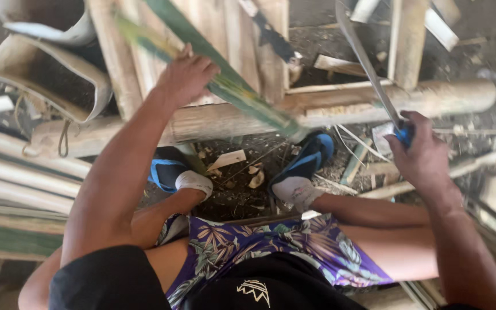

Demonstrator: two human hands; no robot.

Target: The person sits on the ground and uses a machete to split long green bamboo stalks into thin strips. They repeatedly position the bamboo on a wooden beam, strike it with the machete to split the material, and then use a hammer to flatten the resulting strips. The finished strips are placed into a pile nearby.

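- Fingers of my left hand (pixel 186 76) are wrapped around a green bamboo strip (pixel 242 92), gripping it near its upper part.
- The strip slants down to the right, and its lower end sits just above my right foot's blue sandal (pixel 311 155).
- My right hand (pixel 421 155) is closed tight on the blue handle of a long knife (pixel 365 63), with the blade pointing up and away from me.
- The blade is well apart from the strip.
- A thick bamboo log (pixel 443 97) lies crosswise behind both.
- Split bamboo poles (pixel 18 183) are stacked on the ground at my left, and chips litter the dirt between my feet.
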